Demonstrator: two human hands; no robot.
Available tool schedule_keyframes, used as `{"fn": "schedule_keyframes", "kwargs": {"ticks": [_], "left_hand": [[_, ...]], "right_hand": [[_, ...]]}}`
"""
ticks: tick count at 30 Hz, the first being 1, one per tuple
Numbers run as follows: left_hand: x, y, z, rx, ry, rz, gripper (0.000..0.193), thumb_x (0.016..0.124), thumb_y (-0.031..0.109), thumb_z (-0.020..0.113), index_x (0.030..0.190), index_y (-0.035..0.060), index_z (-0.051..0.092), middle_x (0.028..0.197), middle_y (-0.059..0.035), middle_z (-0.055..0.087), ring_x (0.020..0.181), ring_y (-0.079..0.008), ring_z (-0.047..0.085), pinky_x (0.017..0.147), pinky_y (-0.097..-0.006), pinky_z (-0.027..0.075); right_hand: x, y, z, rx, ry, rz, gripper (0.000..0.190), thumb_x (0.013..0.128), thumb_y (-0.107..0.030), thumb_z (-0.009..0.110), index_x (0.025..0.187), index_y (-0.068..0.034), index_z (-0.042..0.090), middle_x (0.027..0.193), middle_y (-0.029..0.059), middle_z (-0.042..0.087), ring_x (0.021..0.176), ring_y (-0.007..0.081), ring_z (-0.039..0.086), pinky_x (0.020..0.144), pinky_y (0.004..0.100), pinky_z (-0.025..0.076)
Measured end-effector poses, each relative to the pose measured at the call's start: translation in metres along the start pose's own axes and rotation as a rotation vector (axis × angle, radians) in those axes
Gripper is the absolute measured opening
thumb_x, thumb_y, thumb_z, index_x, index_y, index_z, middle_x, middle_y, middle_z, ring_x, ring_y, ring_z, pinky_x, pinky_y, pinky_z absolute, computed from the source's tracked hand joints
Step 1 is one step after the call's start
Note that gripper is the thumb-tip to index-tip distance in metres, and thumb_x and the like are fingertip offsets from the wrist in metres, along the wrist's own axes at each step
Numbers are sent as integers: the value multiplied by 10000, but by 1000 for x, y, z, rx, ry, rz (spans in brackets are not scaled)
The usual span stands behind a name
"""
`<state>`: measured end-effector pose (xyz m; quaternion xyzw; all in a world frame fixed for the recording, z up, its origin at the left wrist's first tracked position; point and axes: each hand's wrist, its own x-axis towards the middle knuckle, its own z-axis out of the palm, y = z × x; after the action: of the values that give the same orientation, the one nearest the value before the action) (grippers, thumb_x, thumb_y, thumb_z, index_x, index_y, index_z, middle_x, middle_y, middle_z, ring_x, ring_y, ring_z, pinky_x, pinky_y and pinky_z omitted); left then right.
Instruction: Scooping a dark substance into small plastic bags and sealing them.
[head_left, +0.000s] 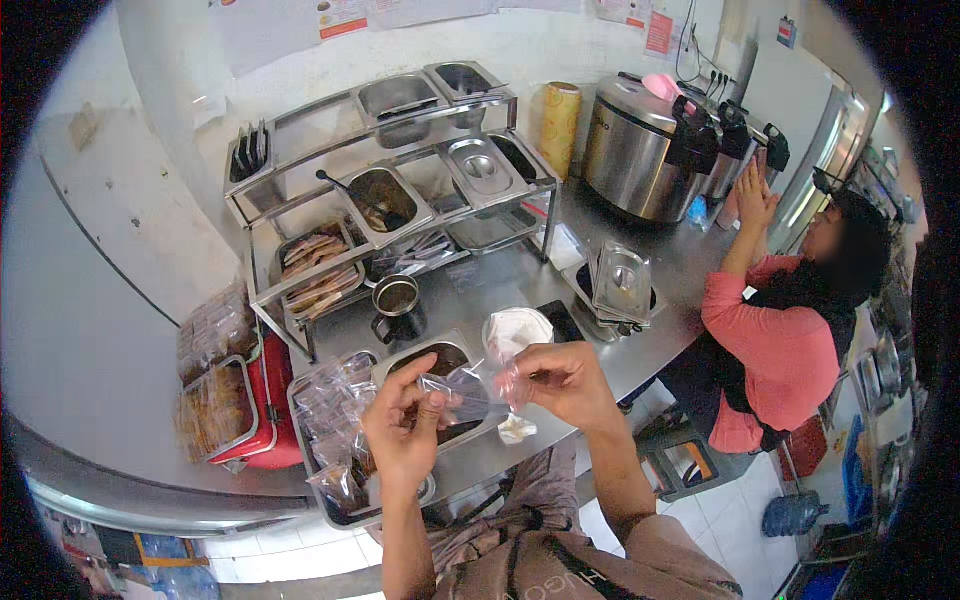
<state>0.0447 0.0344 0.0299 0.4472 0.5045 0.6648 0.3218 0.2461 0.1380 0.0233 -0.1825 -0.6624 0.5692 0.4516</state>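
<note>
Between my two hands, over the steel counter, a small clear plastic bag (472, 394) is stretched out. My left hand (409, 424) pinches one end between thumb and fingers. The other end is in the fingertips of my right hand (559, 382). Below the bag sits a steel food pan (469, 341) with dark contents, partly hidden by my hands. To its left, a metal tray (300, 420) holds several filled clear bags (330, 405). A crumpled white tissue (517, 428) lies near the counter's front edge, and a white round container (517, 330) stands behind my right hand.
A tiered steel rack (401, 165) carries food pans at the back. A metal mug (397, 307) stands before it. Stacked pan lids (622, 281) and large rice cookers (637, 146) are on the right, near a seated person (780, 330). A red container (277, 409) is left.
</note>
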Motion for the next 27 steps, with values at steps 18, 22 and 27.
{"fn": "schedule_keyframes", "kwargs": {"ticks": [18,22,27], "left_hand": [[-18,45,-2,862,-203,373,755,667,250,874,1346,53,608,1382,-110,594,1318,-343,498,1125,-526,342],[-27,25,-3,937,-288,401,720,652,266,872,1299,62,629,1321,-86,617,1305,-316,513,1131,-550,322],[-50,10,-12,924,-238,351,624,667,243,856,1234,74,656,1238,-53,637,1258,-269,542,1106,-548,338]], "right_hand": [[7,-34,15,-540,-261,34,398,691,-25,867,1080,-51,788,826,100,734,706,137,696,644,263,544],[1,-33,26,-578,-352,30,340,708,-67,840,1039,-38,768,884,133,717,757,252,710,684,335,567],[-7,-27,38,-615,-452,51,286,740,-122,795,1014,-55,755,916,156,692,842,353,694,769,427,559]]}}
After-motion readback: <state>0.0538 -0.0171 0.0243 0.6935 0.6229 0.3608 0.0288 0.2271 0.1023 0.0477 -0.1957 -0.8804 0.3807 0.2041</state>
